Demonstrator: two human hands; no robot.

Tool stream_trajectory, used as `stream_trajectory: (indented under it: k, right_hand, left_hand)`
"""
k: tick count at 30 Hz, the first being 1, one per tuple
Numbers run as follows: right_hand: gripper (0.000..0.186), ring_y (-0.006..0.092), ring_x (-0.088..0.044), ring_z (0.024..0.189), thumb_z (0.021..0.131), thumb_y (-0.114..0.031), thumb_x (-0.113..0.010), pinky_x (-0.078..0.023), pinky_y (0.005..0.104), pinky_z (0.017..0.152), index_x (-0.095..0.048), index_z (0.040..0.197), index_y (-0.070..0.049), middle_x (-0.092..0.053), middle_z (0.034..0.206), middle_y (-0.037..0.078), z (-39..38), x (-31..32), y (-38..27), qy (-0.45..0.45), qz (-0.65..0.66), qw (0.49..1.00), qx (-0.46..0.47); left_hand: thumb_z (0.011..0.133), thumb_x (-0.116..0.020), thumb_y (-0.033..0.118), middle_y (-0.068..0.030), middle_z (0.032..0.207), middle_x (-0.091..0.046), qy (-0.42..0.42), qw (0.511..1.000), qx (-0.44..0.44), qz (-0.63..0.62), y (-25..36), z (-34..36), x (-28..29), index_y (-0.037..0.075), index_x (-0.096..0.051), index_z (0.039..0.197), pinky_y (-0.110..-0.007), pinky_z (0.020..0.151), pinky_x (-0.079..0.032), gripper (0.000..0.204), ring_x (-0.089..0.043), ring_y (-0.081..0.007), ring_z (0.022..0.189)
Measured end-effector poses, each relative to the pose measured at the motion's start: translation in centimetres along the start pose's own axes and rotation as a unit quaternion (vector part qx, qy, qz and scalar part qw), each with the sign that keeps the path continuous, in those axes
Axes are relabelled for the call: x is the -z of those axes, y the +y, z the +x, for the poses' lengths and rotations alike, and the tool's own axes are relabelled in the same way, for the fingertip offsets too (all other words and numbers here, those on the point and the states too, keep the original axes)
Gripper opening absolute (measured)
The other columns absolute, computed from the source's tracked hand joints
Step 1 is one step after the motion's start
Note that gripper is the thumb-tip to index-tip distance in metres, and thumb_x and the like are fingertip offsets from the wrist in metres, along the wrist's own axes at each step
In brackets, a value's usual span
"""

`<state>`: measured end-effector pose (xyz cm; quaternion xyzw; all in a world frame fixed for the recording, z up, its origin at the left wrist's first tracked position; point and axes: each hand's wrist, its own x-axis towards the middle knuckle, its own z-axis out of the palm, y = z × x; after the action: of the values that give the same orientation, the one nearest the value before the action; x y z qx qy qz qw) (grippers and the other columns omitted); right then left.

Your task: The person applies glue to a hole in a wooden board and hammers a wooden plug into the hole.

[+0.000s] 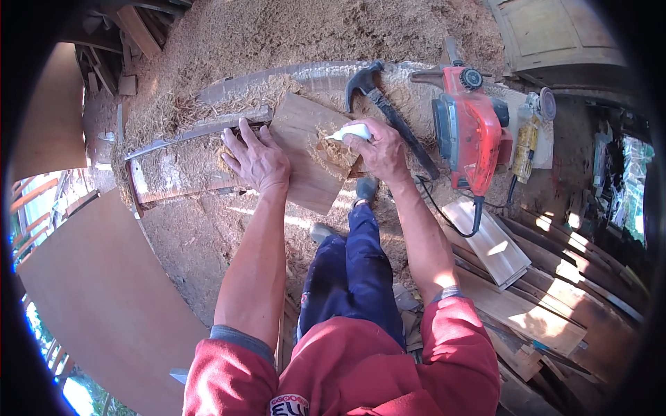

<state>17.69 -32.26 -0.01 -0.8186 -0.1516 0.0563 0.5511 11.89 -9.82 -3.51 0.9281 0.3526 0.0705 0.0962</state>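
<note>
A small white glue bottle (355,131) with a pointed nozzle is in the closed fingers of my right hand (383,154). Its tip points left, over a patch of wood shavings on a flat brown board (312,188). The board lies at a slant across the workbench (166,175). My left hand (258,161) rests with its fingers spread, beside the board's left edge and among loose shavings. Just beyond my right hand lies a claw hammer (393,116) with a dark handle.
To the right are a red electric planer (473,128) with a black cord and a yellow angle grinder (527,142). Planks (489,239) are stacked at the lower right. A large wooden panel (104,284) leans on the left. Sawdust (312,31) is heaped beyond the bench.
</note>
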Motion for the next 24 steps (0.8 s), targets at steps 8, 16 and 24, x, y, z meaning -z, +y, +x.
stream_trajectory:
  k: [8, 16, 24]
  right_hand:
    - [0.023, 0.0288, -0.072, 0.084, 0.087, -0.018, -0.077, -0.056, 0.0383, 0.073, -0.071, 0.102, -0.001, -0.072, 0.093, 0.016, 0.1, -0.3, -0.5, 0.008, 0.051, 0.997, -0.053]
    - [0.025, 0.0266, -0.072, 0.084, 0.087, -0.019, -0.076, -0.056, 0.0378, 0.075, -0.071, 0.103, 0.0, -0.073, 0.093, 0.015, 0.5, -0.5, -0.1, 0.011, -0.018, 1.0, 0.003]
    - [0.027, 0.0259, -0.072, 0.085, 0.089, -0.023, -0.076, -0.056, 0.0362, 0.076, -0.072, 0.104, 0.0, -0.073, 0.095, 0.014, 0.6, -0.4, -1.1, 0.012, 0.109, 0.988, -0.113]
  left_hand:
    - [0.108, -0.041, 0.045, -0.024, 0.162, -0.029, 0.006, 1.0, 0.0, 0.002, -0.2, 0.0, -0.1, 0.016, -0.037, 0.156, -0.054, 0.125, -0.014, 0.057, -0.026, -0.0377, 0.152]
    - [0.108, -0.04, 0.045, -0.0245, 0.162, -0.028, 0.0, 1.0, 0.0, -0.003, 0.2, -0.1, 0.2, 0.014, -0.038, 0.156, -0.055, 0.125, -0.014, 0.057, -0.026, -0.0381, 0.153]
    - [0.108, -0.038, 0.045, -0.0263, 0.161, -0.029, -0.007, 1.0, 0.006, -0.023, 0.1, 0.0, 0.5, 0.013, -0.038, 0.155, -0.056, 0.125, -0.011, 0.057, -0.021, -0.0376, 0.154]
